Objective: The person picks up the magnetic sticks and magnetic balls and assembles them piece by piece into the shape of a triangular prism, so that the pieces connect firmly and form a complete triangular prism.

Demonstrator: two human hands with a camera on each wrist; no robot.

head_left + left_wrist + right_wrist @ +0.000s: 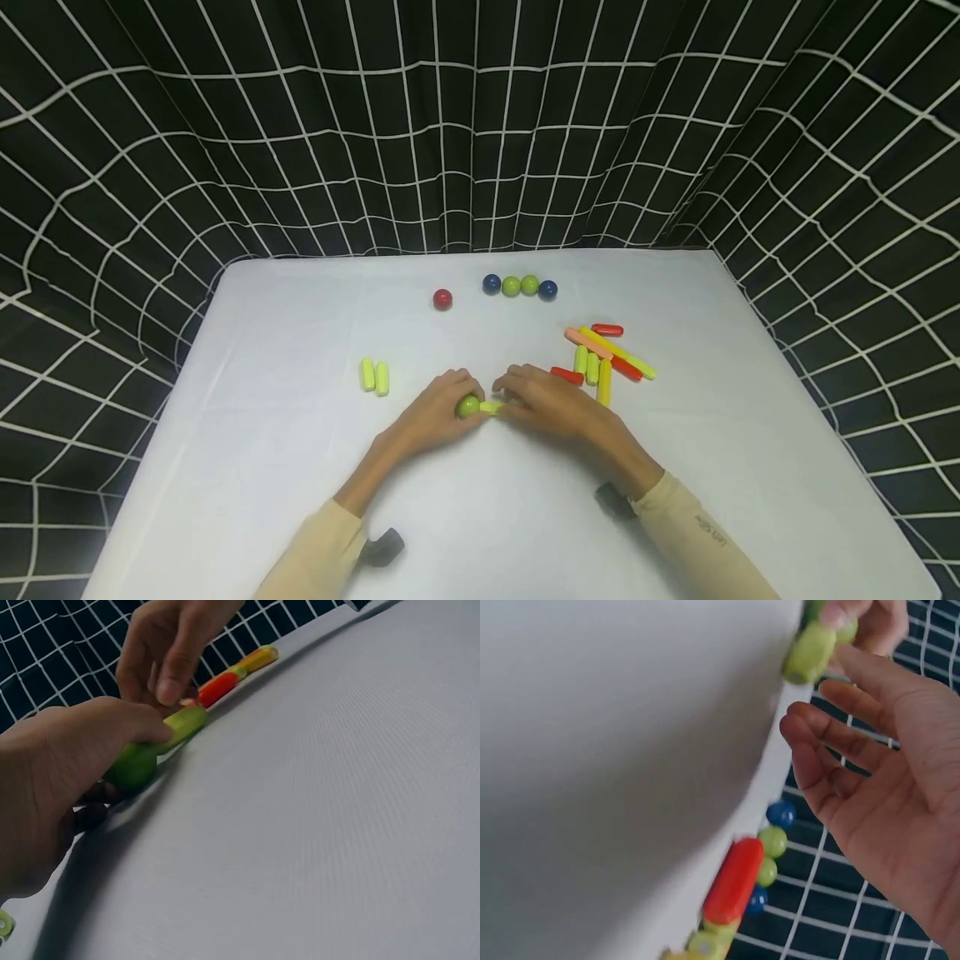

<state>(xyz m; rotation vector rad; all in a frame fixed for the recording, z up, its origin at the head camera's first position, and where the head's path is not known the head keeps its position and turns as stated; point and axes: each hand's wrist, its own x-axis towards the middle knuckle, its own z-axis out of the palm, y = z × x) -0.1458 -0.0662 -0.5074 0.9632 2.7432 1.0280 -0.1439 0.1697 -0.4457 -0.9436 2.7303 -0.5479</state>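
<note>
My left hand point(438, 410) grips a green ball point(468, 407), its fingers curled round the far side. A short yellow-green stick point(491, 408) sits end-on against the ball, pointing right; in the left wrist view the left thumb lies along the joint between ball and stick point(185, 726). Just right of it is my right hand point(547, 402), fingers loosely bent and thumb close by the stick's free end. The right wrist view shows the right palm point(907, 780) with nothing in it, its fingertips beside the stick point(810, 654).
Two yellow-green sticks point(375, 377) lie left of the hands. Beyond them are a red ball point(442, 299) and a row of blue and green balls point(521, 286). Right of my right hand is a loose pile of red, yellow and orange sticks point(609, 354). Black netted cloth point(472, 125) surrounds the white table point(285, 333).
</note>
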